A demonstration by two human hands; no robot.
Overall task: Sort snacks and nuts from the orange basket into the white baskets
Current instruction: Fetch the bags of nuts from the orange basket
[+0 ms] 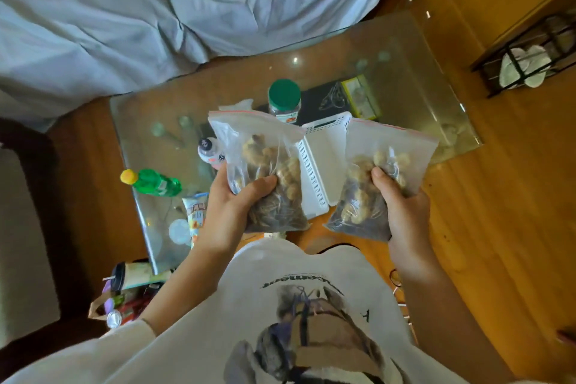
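My left hand (229, 207) grips a clear zip bag of nuts and seeds (268, 165), held upright above the glass table. My right hand (402, 212) grips a second clear zip bag of nuts (383, 171), tilted a little to the right. Both bags have a red seal strip at the top. Between and behind the two bags stands a white slotted basket (324, 162) on the table, partly hidden by them. No orange basket is visible.
On the glass table (405, 50) stand a green-lidded jar (284, 100), a lying green bottle (156, 184), a small snack packet (194, 212), a white-capped bottle (208, 150) and a yellow-edged box (361, 97). A paper bag of items (121, 302) sits lower left. A bed (124, 9) lies behind.
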